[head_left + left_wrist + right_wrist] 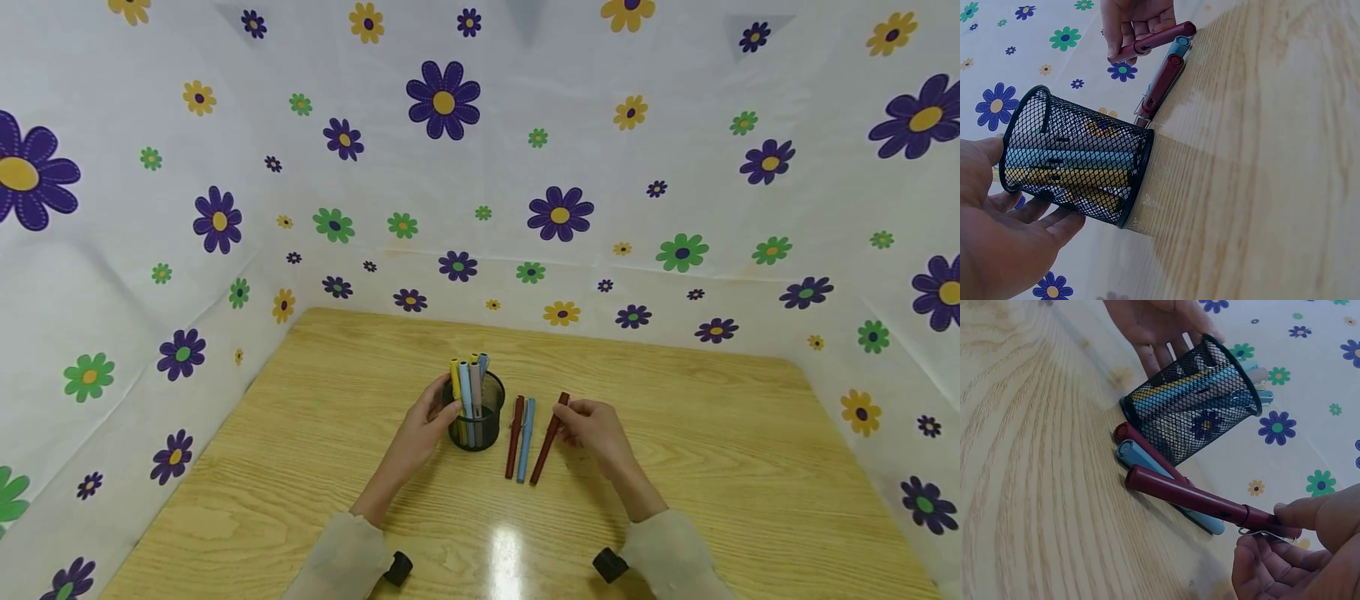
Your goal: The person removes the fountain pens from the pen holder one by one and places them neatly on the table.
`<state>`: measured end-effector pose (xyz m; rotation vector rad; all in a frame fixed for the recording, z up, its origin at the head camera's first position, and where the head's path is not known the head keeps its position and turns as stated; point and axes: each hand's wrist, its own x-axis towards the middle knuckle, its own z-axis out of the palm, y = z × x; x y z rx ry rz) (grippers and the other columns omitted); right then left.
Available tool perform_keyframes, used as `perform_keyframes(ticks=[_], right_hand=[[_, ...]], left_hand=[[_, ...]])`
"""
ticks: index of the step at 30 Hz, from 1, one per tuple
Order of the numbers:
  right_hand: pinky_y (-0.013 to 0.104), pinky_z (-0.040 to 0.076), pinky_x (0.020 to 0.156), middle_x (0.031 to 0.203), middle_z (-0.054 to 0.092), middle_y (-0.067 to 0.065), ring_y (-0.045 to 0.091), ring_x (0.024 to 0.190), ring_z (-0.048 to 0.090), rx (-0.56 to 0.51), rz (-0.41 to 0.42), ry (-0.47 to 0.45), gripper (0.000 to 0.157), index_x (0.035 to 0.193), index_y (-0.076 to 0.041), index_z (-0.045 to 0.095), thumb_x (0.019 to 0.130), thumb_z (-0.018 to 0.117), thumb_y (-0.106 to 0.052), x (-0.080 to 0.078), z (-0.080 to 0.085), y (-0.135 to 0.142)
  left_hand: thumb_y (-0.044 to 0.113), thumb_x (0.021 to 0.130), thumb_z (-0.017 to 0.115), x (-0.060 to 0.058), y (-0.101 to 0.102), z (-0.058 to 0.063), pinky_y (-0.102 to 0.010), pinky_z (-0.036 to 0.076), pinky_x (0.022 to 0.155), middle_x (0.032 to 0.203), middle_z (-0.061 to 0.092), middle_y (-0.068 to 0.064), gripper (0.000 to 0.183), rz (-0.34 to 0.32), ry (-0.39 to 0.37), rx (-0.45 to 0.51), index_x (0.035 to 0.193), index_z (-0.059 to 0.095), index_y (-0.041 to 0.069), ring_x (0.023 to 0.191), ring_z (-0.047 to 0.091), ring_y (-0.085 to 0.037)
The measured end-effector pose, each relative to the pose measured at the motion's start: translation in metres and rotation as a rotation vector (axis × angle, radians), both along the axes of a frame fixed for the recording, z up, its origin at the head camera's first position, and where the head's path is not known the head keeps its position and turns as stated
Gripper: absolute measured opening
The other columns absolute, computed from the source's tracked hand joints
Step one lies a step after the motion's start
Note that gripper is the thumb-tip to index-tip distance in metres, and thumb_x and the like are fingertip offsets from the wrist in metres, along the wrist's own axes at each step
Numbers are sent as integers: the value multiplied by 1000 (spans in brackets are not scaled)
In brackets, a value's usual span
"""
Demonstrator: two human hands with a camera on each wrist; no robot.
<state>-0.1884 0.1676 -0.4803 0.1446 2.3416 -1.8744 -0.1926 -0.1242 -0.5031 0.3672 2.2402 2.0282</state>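
My left hand [422, 427] grips the left side of a black mesh pen holder [476, 437], thumb at the rim and fingers along the wall in the left wrist view. The holder stands upright with several yellow, light blue and greyish pens in it. To its right, a dark red pen [514, 437] and a light blue pen [527, 440] lie side by side on the table. My right hand [597, 433] pinches a second dark red pen [1194, 499] by its clip end, between thumb and fingers. That pen slants, its other end near the blue pen.
A pale wooden table [300, 467] spreads under everything. White cloth with printed flowers [510, 167] hangs along the back and both sides. Light glares off the wood near the front. A small black object [400, 568] shows by each sleeve.
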Motion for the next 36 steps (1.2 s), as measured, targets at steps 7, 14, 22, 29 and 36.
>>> perform_keyframes(ticks=[7, 14, 22, 29, 36], right_hand=[[24, 44, 52, 75, 68, 9, 13, 61, 55, 203, -33, 43, 28, 99, 5, 75, 103, 66, -22, -5, -10, -6], [23, 32, 47, 58, 58, 4, 10, 51, 42, 312, -31, 91, 32, 81, 2, 74, 101, 69, -23, -9, -13, -11], [22, 30, 44, 56, 61, 4, 9, 44, 40, 415, -23, 110, 36, 72, -2, 75, 99, 70, -25, -13, -16, -17], [22, 21, 42, 47, 43, -7, 8, 43, 33, 492, -28, 112, 44, 61, -7, 66, 98, 72, -29, -15, -18, -22], [22, 17, 40, 45, 36, -7, 8, 41, 29, 546, -32, 77, 51, 54, -14, 56, 98, 71, -32, -16, -19, -24]], left_hand=[[26, 110, 54, 1, 0, 1, -54, 32, 119, 164, 31, -23, 65, 2, 5, -12, 164, 24, 4, 150, 33, -37], [25, 110, 54, 1, 0, 2, -54, 32, 119, 164, 31, -23, 65, -2, 4, -5, 164, 23, 4, 150, 33, -38], [24, 110, 54, 2, 1, 3, -54, 32, 119, 163, 32, -23, 64, -1, 5, -4, 164, 24, 4, 150, 33, -38], [24, 110, 54, 1, 1, 2, -53, 32, 119, 163, 31, -23, 65, -5, 7, -2, 164, 23, 4, 150, 33, -38], [24, 110, 54, 1, 1, 2, -53, 32, 119, 164, 31, -23, 65, 1, 6, -13, 164, 24, 4, 150, 32, -38]])
